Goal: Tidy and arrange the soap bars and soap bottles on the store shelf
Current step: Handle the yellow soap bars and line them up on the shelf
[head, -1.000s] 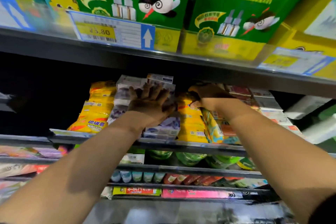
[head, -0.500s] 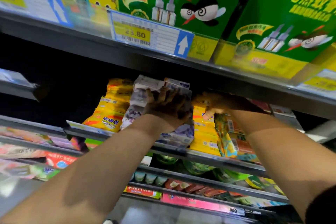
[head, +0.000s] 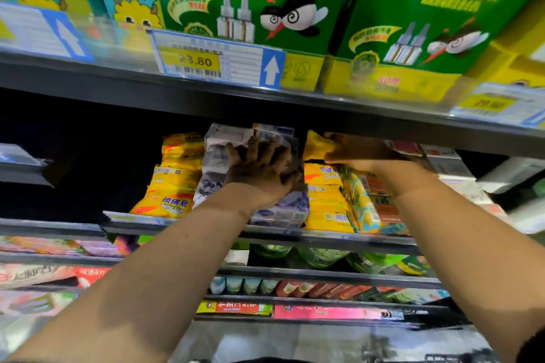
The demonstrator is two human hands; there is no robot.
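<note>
On the middle shelf (head: 339, 237) stand stacks of wrapped soap bars. My left hand (head: 262, 166) presses flat with spread fingers against the front of the white-and-purple soap stack (head: 224, 141). To its left is a stack of yellow sulfur soap packs (head: 174, 183). My right hand (head: 356, 150) grips the top pack of a second yellow soap stack (head: 324, 203), fingers curled over its upper edge. Beside that stack leans a yellow-and-teal patterned pack (head: 358, 206), with orange-red boxes (head: 383, 206) behind it.
The shelf above (head: 206, 97) hangs low over the soaps, with a 23.80 price tag (head: 212, 60) and green mosquito-repellent boxes (head: 250, 0). Lower shelves hold green bottles (head: 318, 256) and toothpaste boxes (head: 324, 312). The shelf space left of the soaps is dark.
My view has shifted left and closer. Both hands stay on the same stacks; the right hand has closed more over the top yellow pack.
</note>
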